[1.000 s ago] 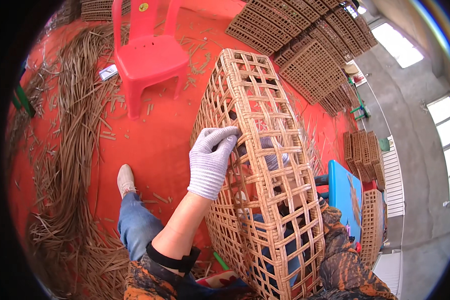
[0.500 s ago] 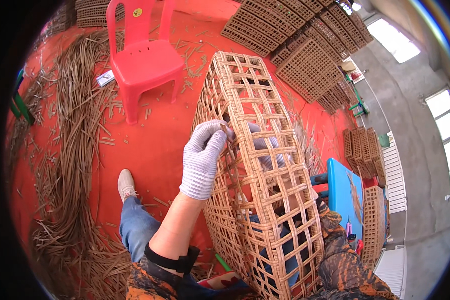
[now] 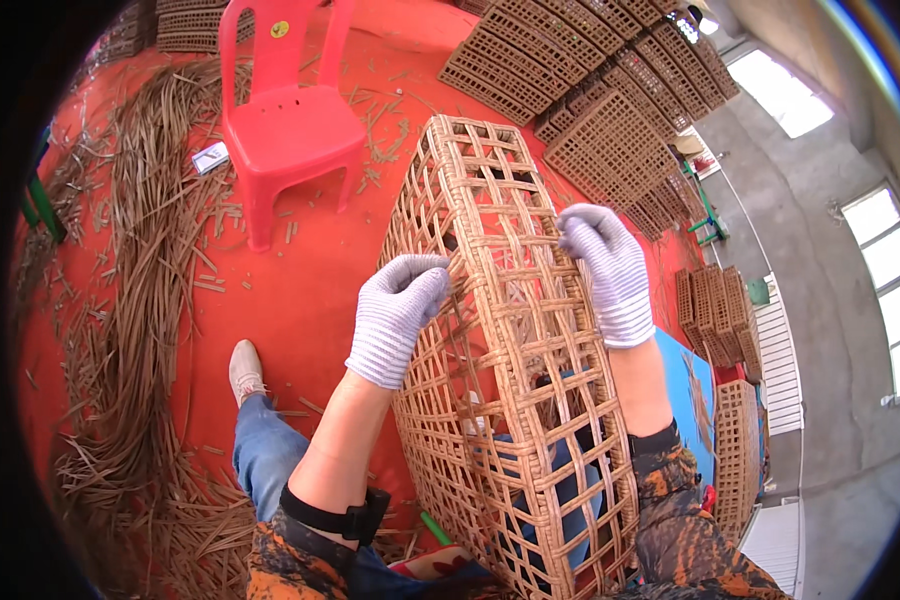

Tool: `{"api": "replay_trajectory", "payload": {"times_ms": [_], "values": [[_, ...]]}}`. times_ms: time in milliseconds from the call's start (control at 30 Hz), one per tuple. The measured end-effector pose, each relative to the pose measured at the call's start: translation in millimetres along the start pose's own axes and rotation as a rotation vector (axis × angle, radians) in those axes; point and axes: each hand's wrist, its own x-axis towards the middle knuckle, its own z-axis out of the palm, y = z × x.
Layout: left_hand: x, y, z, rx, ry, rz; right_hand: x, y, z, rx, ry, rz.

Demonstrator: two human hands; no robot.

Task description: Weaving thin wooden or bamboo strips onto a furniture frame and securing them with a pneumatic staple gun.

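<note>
A tall, open-weave basket [image 3: 510,330] of light brown strips stands tilted in front of me, its narrow side facing up. My left hand [image 3: 395,315], in a white and grey striped glove, is closed in a pinch at its left upper edge; what lies between the fingertips is hidden. On the other side, my right hand [image 3: 607,270], in a matching glove, is outside the weave beside the upper right edge. Its fingers are curled together, and I cannot see what they hold. Through the openings my blue trousers show.
A red plastic chair [image 3: 295,130] stands ahead to the left. Long dry strips [image 3: 155,260] lie heaped on the red floor [image 3: 300,290], with short offcuts scattered about. Stacked woven panels [image 3: 610,150] fill the far right. A blue table [image 3: 692,400] is beside my right arm.
My right hand has come out from inside the basket and up to its right outer edge. The left hand stays pinched at the left edge, slightly lower.
</note>
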Motion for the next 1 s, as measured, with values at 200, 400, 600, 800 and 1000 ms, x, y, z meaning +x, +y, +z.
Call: {"api": "replay_trajectory", "payload": {"times_ms": [200,400,600,800,1000], "values": [[3.8,-3.4,-3.1,-0.082,-0.006,-0.058,-8.4,-7.8,14.0,-0.245,-0.071,-0.038],[5.0,-5.3,-3.8,-0.097,-0.011,-0.069,-8.1,-5.4,13.7,-0.254,-0.070,-0.060],[5.1,-5.0,-4.9,-0.078,-0.029,-0.064,-9.6,-7.6,14.8,-0.253,-0.067,-0.045],[6.1,-2.5,-5.2,-0.064,-0.065,-0.041,-9.6,-9.1,18.2,-0.281,-0.071,-0.064],[7.0,0.3,-0.2,-0.024,-0.045,-0.027,-9.0,-5.7,21.8,-0.376,-0.068,-0.106]]}}
